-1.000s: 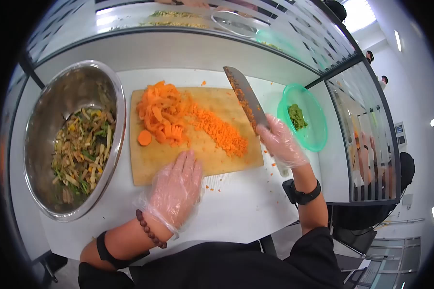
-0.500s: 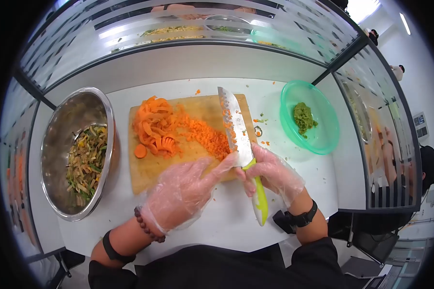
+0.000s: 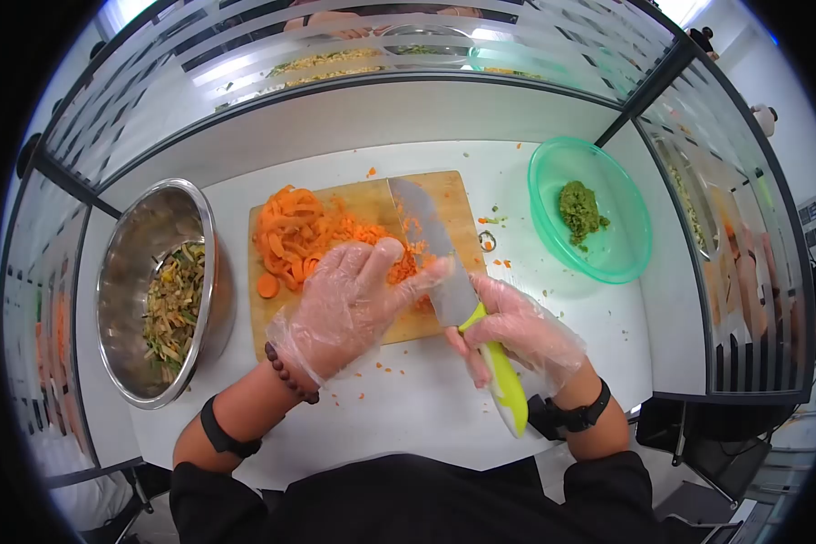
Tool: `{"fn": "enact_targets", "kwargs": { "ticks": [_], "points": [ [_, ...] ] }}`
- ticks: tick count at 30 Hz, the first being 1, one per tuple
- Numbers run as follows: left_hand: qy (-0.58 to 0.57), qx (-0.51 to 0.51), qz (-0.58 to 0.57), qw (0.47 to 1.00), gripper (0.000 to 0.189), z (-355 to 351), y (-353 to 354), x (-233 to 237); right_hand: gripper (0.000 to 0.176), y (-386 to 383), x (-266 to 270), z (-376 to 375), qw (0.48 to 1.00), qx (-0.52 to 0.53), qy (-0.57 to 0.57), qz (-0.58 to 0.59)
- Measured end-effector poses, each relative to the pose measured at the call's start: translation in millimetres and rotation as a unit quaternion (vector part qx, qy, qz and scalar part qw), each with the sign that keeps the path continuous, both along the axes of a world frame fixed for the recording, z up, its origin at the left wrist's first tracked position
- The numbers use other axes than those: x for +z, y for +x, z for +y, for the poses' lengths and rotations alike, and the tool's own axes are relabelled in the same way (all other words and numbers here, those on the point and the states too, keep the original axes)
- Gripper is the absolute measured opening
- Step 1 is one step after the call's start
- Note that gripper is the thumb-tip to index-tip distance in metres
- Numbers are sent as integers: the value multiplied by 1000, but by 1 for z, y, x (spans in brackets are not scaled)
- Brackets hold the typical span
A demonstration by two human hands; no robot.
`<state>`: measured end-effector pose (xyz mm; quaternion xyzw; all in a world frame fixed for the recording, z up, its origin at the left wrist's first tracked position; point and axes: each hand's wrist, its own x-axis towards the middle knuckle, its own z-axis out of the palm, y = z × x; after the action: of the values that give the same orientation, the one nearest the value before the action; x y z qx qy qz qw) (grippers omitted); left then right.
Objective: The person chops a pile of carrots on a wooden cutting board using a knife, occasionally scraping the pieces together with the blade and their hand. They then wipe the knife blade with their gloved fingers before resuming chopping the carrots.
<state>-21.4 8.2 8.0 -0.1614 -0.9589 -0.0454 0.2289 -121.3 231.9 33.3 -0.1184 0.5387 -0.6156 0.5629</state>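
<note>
My right hand (image 3: pixel 517 331), in a clear plastic glove, grips a knife (image 3: pixel 440 245) by its green and white handle. The blade lies tilted over the right part of a wooden cutting board (image 3: pixel 458 204), with orange bits stuck to it. My left hand (image 3: pixel 349 295), also gloved, has its fingers spread, and a fingertip is at the blade. Finely chopped carrot (image 3: pixel 408 263) lies beside the blade, partly hidden by my left hand. Larger carrot slices (image 3: pixel 290 231) are piled on the left of the board, with a round slice (image 3: pixel 267 286) near them.
A steel bowl (image 3: pixel 207 299) of mixed cut vegetables stands on the left. At the right, a green translucent bowl (image 3: pixel 630 245) holds a green mash (image 3: pixel 580 213). Small scraps dot the white table (image 3: pixel 408 390). Partition panels (image 3: pixel 335 118) stand behind and at both sides.
My left hand has lifted and its fingers have spread over the board. The knife blade has tilted further left, and more scraps show in front of the board. The view has shifted slightly.
</note>
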Motion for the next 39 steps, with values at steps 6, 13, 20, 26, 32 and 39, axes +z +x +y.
{"fn": "enact_targets", "kwargs": {
  "ticks": [6, 13, 20, 26, 32, 39],
  "points": [
    [-7, 71, 9, 997, 68, -8, -2, -9, 63, 3, 31, 6, 996, 69, 48, 36],
    [-32, 120, 12, 992, 65, -18, -3, -23, 67, 4, 45, 18, 996, 34, 74, 33],
    [-47, 152, 22, 987, 64, -28, -3, -13, 63, -1, 44, 41, 999, -7, 34, 29],
    [471, 98, -193, 855, 40, -25, -1, 5, 61, 12, 49, 33, 988, -44, 84, 120],
    [899, -23, -339, 275, 50, -32, 0, 16, 63, 26, 35, 33, 980, -13, 78, 182],
    [952, -9, -271, 146, 45, -21, 3, 18, 48, 31, 15, 28, 944, 86, 91, 305]
  ]
}}
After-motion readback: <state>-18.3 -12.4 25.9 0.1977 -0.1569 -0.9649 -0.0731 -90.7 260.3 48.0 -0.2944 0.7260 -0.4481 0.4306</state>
